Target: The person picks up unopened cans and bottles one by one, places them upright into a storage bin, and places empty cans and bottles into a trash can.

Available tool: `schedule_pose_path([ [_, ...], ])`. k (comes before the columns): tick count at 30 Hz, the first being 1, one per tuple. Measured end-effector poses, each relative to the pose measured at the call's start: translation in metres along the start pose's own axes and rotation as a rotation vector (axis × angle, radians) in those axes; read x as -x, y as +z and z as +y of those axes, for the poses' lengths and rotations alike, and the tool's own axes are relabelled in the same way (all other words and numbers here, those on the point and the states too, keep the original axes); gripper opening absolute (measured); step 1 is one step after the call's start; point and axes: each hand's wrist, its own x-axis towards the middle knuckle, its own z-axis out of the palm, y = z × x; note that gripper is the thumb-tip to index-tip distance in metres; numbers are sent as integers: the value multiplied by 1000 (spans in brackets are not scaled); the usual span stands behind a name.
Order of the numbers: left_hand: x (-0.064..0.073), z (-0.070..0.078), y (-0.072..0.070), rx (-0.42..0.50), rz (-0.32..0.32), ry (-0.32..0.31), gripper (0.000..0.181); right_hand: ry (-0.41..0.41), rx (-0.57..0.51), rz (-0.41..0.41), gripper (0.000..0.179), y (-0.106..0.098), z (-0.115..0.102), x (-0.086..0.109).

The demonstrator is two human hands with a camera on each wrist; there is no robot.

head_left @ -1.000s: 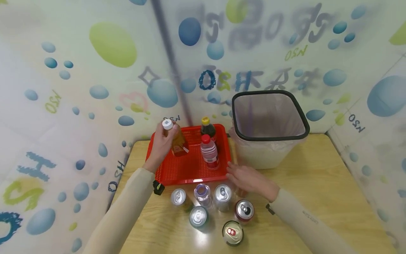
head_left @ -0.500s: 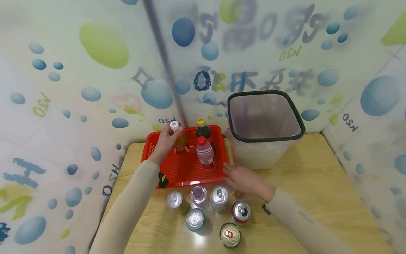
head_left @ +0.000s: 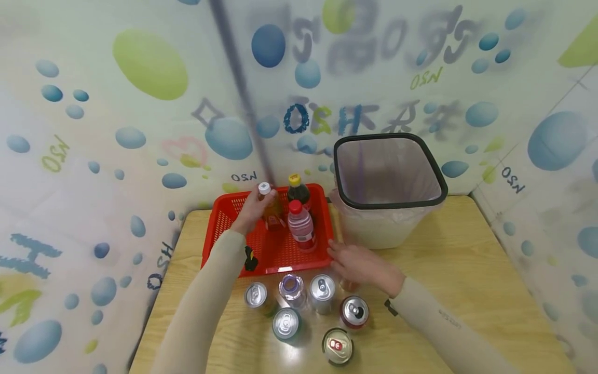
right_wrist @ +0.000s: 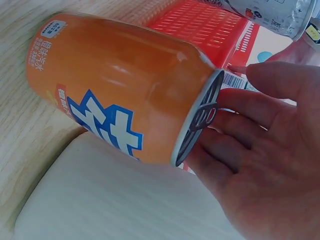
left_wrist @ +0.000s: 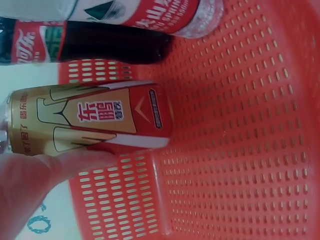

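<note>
In the head view my left hand [head_left: 254,210] grips a gold-and-red drink bottle [head_left: 273,218] just below its white cap. The bottle stands close to upright in the red basket [head_left: 266,257]. Right beside it are a dark cola bottle [head_left: 299,193] with a yellow cap and a clear bottle [head_left: 301,226] with a red cap. My right hand [head_left: 362,265] reaches to the basket's front right corner, fingers loosely extended. Its wrist view shows an orange can [right_wrist: 125,90] whose top is right by those fingers; in the head view the hand mostly hides this can.
Several cans, among them a silver can [head_left: 322,291], a green can [head_left: 286,323] and a gold can [head_left: 338,345], stand before the basket with an uncapped clear bottle [head_left: 291,291]. A lined bin [head_left: 374,228] stands right of the basket. Patterned walls [head_left: 163,104] enclose the wooden table [head_left: 448,291].
My left hand has moved right with the gold-and-red bottle, bringing it from a tilt to nearly upright beside the other two bottles. The right hand has stayed at the basket corner.
</note>
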Motion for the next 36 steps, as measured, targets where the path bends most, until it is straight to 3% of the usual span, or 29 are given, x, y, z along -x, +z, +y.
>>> schedule_pose_path([
  [6, -9, -7, 6, 7, -17, 15, 60, 3, 16, -9, 46, 0, 0, -1],
  [12, -8, -11, 9, -40, -39, 12, 60, -4, 29, -9, 46, 0, 0, -1],
  [23, -9, -10, 10, -109, -138, 40, 49, -6, 35, 2, 47, 1, 1, 0],
  [29, -5, -10, 8, -145, -156, 78, 49, -1, 47, -3, 47, 1, 0, -1],
  [36, 3, -11, 0, -114, -181, 113, 81, 8, 33, -15, 48, 0, -2, 0],
])
